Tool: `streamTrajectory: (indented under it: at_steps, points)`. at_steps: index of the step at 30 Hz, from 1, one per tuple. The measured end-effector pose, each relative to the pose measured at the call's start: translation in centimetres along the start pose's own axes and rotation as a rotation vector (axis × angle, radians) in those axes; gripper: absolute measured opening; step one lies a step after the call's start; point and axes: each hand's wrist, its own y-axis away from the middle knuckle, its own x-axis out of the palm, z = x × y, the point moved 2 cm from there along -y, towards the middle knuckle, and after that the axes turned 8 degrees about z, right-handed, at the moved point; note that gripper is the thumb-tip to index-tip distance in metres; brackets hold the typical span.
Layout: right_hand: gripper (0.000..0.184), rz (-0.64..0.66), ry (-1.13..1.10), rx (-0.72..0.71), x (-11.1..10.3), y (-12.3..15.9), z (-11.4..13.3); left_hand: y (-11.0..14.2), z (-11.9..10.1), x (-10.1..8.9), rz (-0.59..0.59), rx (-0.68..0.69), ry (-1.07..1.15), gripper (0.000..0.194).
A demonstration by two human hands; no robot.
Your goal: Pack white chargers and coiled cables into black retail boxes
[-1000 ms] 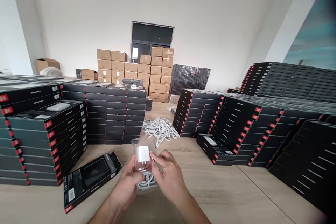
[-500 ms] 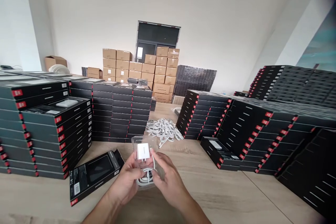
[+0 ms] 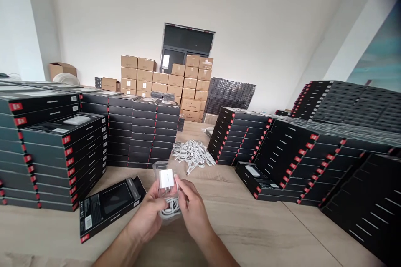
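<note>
My left hand is closed round the left side of a clear plastic tray, its thumb lying over the front. In the upper part of the tray sits a white charger plug with its prongs pointing down. A coiled white cable fills the lower part. My right hand is at the tray's right edge, finger and thumb pinching a bit of the white cable beside the plug. Left of my hands lies a black box with its end flap raised.
A heap of loose white cables lies beyond my hands. Tall stacks of black boxes stand to the left, and more black boxes to the right. A low black box has a white plug on top. Brown cartons are piled behind.
The right fingers have shifted along the cable at the tray's right side, and the dark cable tie seen half a second ago no longer shows plainly. My view has turned slightly.
</note>
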Motion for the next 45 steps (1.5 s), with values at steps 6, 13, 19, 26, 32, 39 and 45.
streamTrajectory:
  at_steps: [6,13,19,26,32,39,45]
  points:
    - [0.049,0.014,-0.423,0.183,-0.9,0.6,0.3,-0.1,-1.2,-0.1,0.134,-0.013,0.022,0.072]
    - [0.066,0.136,-0.740,0.371,-1.1,0.8,0.4,-0.1,-1.7,0.2,0.194,-0.026,-0.019,0.070]
    - [0.049,0.138,-0.705,0.377,-0.8,0.3,1.9,0.0,-1.4,0.3,0.197,-0.039,-0.014,0.059]
    - [0.067,0.185,-0.783,0.407,-1.4,0.6,0.6,0.0,-1.4,-0.4,0.180,-0.120,-0.025,0.058]
    - [0.061,-0.002,-0.980,0.501,-3.3,0.2,-1.0,0.4,-0.2,-0.4,0.248,-0.394,-0.125,0.068]
    - [0.036,-0.328,-1.027,0.632,-4.8,0.2,-3.5,0.8,-5.9,-4.4,-0.076,-0.165,-1.218,0.074]
    - [0.040,-0.426,-1.069,0.625,-5.1,0.1,-3.9,1.7,-8.0,-8.6,-0.255,-0.527,-1.987,0.063]
